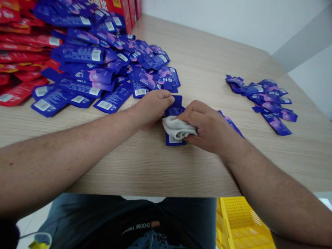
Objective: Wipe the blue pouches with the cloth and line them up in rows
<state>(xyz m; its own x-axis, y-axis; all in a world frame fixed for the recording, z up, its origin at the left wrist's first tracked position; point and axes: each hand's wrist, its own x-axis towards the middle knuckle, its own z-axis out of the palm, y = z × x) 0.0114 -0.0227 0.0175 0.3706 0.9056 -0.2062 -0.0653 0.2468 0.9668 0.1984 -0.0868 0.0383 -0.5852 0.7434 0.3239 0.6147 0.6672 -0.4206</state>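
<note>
My left hand is closed, pinching the top edge of a blue sachet that lies flat on the wooden table. My right hand is closed round a white cloth and presses it onto that sachet. The sachet's lower end with a barcode shows under the cloth. Another blue sachet peeks out from behind my right hand.
A big heap of blue sachets fills the table's far left, with red packets beside it and red boxes behind. A smaller row of blue sachets lies at the right. A yellow crate stands below the table edge.
</note>
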